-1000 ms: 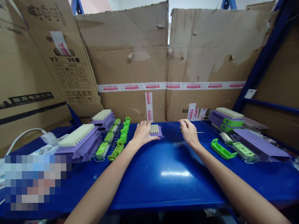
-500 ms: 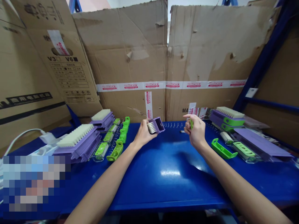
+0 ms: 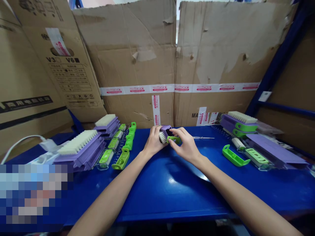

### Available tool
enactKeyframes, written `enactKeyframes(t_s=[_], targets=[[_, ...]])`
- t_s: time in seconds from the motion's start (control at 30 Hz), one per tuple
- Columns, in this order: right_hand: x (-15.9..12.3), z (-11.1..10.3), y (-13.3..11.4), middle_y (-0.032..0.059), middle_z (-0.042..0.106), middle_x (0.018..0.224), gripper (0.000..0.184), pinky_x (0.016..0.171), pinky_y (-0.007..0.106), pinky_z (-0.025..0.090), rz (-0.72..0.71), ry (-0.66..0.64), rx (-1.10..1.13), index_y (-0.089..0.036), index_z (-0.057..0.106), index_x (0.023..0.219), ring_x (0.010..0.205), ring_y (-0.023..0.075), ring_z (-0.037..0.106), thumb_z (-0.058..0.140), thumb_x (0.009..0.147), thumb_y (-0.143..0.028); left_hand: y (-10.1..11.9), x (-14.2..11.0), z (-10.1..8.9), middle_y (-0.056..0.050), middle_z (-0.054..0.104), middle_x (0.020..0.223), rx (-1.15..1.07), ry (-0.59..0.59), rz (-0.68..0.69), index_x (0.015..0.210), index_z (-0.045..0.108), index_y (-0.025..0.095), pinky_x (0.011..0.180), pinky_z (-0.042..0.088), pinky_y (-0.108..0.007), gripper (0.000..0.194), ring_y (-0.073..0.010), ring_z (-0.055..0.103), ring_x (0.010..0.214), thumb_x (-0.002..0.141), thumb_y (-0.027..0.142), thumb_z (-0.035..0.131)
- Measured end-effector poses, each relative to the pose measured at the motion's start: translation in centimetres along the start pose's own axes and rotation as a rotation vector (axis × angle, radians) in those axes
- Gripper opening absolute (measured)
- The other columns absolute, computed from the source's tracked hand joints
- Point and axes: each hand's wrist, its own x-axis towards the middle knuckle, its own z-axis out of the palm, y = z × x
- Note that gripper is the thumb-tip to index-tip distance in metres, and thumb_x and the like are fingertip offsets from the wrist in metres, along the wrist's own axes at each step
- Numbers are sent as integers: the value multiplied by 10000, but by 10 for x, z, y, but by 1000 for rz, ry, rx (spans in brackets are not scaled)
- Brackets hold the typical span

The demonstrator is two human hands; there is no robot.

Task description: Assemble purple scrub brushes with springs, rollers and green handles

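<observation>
My left hand [image 3: 153,143] is closed around a purple brush head [image 3: 166,128] with white bristles, held above the middle of the blue table. The brush's hollow end faces right. Between the fingers of my right hand [image 3: 189,146] is a small green plastic piece [image 3: 175,140], held up at that hollow end. My fingers cover part of both pieces, so I cannot tell whether the green piece sits inside the opening. Just behind my right hand, a thin screwdriver [image 3: 204,138] lies on the table.
Purple brushes [image 3: 79,144] are stacked at left, beside green-topped clear cases [image 3: 106,158] and green brackets [image 3: 121,159]. At right lie a green bracket [image 3: 235,156], another case [image 3: 258,158] and purple parts [image 3: 277,149]. Cardboard [image 3: 133,65] walls the back.
My right hand has moved left with the green piece and brought it to the brush's hollow end. The screwdriver behind it shows more fully. My left hand still holds the brush.
</observation>
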Motion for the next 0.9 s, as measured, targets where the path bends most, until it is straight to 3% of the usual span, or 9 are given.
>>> enactKeyframes(t_s=[0.17,0.3,0.43,0.67,0.9], targets=[[-3,-3,7,114,583,1063,345,805,359,479,-126,-120,-182,-177,548,1161,963,219,551,567,819,-214,-3,0,0,-89,513,1140,-10,49,-51,1176,419,192,936,464,-402,708,-253,529,1084,569,207,784],[-2,-5,10,110,636,1036,286,715,352,433,-200,-199,-421,-174,591,1120,916,232,547,547,839,-203,-1,0,-1,-88,542,1181,14,48,-113,1178,404,217,943,468,-401,710,-258,544,1123,578,194,784],[-3,0,13,102,672,959,237,682,321,404,-143,-117,-497,-152,611,1067,841,210,571,521,859,-220,3,-2,-1,-121,524,1266,91,46,-158,1178,388,217,930,480,-416,685,-282,526,1177,611,239,772],[-3,6,-3,105,691,935,291,755,337,393,-91,123,-506,-121,591,1083,830,210,594,481,899,-317,14,-5,6,-118,567,1165,58,151,-156,1137,377,205,882,502,-390,660,-272,580,1096,603,246,762],[-5,11,2,110,676,1027,267,761,338,445,-63,92,-501,-150,593,1118,919,223,593,459,908,-248,28,-6,8,-95,585,1112,24,101,-276,1108,373,221,828,516,-384,618,-272,609,1037,622,289,748]])
